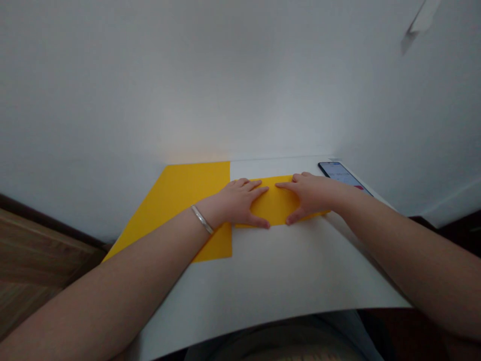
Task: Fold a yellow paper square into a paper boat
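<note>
A small yellow sheet of paper (276,203) lies on the white table (278,271), wider than it is deep. My left hand (244,203) rests on its left part, fingers spread, the thumb along the near edge. On the right part lies my right hand (306,195), also with fingers apart and the thumb at the near edge. Both hands press on the paper without grasping it. Under my left forearm is a larger yellow sheet (199,183), its right edge close to the small one. A silver bangle (202,219) circles my left wrist.
A phone (343,175) with its screen lit lies at the table's back right, behind my right forearm. The table's far edge meets a pale wall (240,80). Wooden furniture (33,265) stands low on the left.
</note>
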A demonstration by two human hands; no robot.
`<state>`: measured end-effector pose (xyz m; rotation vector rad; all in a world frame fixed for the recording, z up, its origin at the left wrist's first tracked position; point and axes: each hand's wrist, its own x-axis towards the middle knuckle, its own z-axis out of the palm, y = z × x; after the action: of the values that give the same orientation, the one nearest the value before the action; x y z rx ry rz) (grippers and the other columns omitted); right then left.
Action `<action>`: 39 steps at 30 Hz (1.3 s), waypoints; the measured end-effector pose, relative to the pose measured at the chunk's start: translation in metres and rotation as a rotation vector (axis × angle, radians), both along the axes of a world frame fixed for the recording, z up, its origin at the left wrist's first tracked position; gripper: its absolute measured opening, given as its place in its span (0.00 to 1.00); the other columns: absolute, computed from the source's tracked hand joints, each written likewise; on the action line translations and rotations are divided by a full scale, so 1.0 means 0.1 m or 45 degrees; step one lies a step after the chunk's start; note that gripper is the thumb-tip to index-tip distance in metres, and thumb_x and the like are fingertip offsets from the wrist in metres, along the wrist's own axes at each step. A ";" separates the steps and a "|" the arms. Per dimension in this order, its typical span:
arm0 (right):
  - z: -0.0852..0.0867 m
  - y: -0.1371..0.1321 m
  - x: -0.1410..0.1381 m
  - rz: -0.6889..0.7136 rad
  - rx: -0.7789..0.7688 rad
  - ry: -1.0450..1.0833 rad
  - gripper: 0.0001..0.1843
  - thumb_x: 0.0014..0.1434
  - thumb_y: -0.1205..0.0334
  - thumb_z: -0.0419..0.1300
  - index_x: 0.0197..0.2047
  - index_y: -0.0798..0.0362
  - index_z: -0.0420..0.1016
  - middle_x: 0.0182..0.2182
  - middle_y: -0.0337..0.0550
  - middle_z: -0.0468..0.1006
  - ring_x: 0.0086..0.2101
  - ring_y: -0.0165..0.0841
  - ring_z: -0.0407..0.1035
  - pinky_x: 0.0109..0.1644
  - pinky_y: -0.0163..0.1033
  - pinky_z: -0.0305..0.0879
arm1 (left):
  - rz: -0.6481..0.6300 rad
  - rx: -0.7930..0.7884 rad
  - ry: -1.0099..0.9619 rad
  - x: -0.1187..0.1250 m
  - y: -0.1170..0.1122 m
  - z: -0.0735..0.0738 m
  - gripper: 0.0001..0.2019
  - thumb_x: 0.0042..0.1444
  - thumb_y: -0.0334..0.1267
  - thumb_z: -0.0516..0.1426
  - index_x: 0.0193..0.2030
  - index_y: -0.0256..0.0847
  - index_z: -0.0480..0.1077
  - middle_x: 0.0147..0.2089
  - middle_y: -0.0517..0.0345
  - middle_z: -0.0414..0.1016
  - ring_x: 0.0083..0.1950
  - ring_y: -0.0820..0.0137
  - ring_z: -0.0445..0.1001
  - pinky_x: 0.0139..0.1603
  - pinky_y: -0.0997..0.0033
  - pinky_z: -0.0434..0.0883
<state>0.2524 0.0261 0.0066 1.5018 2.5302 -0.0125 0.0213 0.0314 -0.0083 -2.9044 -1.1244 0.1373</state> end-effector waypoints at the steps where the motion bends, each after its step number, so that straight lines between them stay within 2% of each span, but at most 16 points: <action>1: -0.02 0.02 0.03 -0.014 -0.013 -0.006 0.61 0.34 0.24 0.59 0.67 0.45 0.56 0.50 0.56 0.71 0.51 0.53 0.64 0.52 0.53 0.62 | -0.001 -0.011 0.012 -0.02 0.01 0.00 0.53 0.44 0.75 0.48 0.70 0.39 0.49 0.71 0.43 0.50 0.67 0.48 0.53 0.65 0.52 0.51; 8: -0.07 0.05 0.14 -0.130 -0.088 -0.044 0.62 0.33 0.28 0.62 0.69 0.41 0.51 0.55 0.54 0.70 0.51 0.53 0.67 0.52 0.56 0.62 | 0.037 -0.057 0.088 -0.11 0.07 -0.01 0.55 0.43 0.73 0.53 0.70 0.38 0.47 0.71 0.40 0.48 0.68 0.48 0.51 0.66 0.54 0.52; 14: -0.03 0.02 0.20 -0.176 -0.125 -0.059 0.61 0.34 0.31 0.64 0.69 0.45 0.52 0.55 0.56 0.71 0.51 0.54 0.67 0.51 0.56 0.63 | 0.059 -0.084 0.154 -0.22 0.09 0.03 0.53 0.41 0.68 0.58 0.70 0.42 0.49 0.71 0.41 0.50 0.68 0.48 0.53 0.66 0.54 0.53; 19: 0.02 0.00 0.22 -0.236 -0.180 -0.111 0.62 0.34 0.35 0.67 0.69 0.45 0.51 0.54 0.55 0.72 0.50 0.54 0.68 0.52 0.56 0.63 | 0.121 -0.166 0.198 -0.29 0.11 0.05 0.56 0.38 0.64 0.63 0.71 0.42 0.47 0.72 0.41 0.46 0.69 0.46 0.51 0.66 0.52 0.53; 23: 0.05 0.01 0.25 -0.293 -0.257 -0.113 0.64 0.32 0.39 0.69 0.70 0.45 0.49 0.54 0.54 0.73 0.51 0.54 0.68 0.53 0.55 0.62 | 0.081 -0.239 0.176 -0.36 0.17 0.03 0.57 0.38 0.63 0.63 0.71 0.42 0.43 0.73 0.41 0.41 0.71 0.48 0.47 0.66 0.54 0.53; 29: 0.02 0.07 0.40 -0.299 -0.344 -0.094 0.63 0.33 0.46 0.70 0.70 0.44 0.48 0.50 0.49 0.77 0.49 0.52 0.70 0.52 0.53 0.63 | 0.046 -0.279 0.149 -0.42 0.24 -0.03 0.58 0.38 0.64 0.62 0.71 0.43 0.41 0.73 0.41 0.40 0.71 0.48 0.46 0.66 0.51 0.52; 35: 0.00 0.11 0.51 -0.289 -0.356 -0.067 0.59 0.33 0.54 0.70 0.69 0.44 0.52 0.44 0.47 0.80 0.44 0.52 0.73 0.49 0.53 0.65 | 0.043 -0.282 0.152 -0.42 0.24 -0.05 0.58 0.38 0.65 0.62 0.71 0.44 0.40 0.73 0.42 0.39 0.72 0.49 0.44 0.67 0.52 0.52; 39: -0.01 0.11 0.54 -0.242 -0.355 -0.035 0.58 0.34 0.55 0.69 0.69 0.46 0.53 0.45 0.46 0.78 0.46 0.50 0.72 0.51 0.51 0.65 | 0.040 -0.295 0.149 -0.43 0.25 -0.06 0.58 0.38 0.65 0.62 0.71 0.42 0.41 0.73 0.40 0.39 0.72 0.49 0.44 0.67 0.52 0.52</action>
<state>0.3064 0.0371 0.0053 1.6041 2.2423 -0.3542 -0.0218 0.0565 -0.0139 -3.0273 -1.2093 0.4617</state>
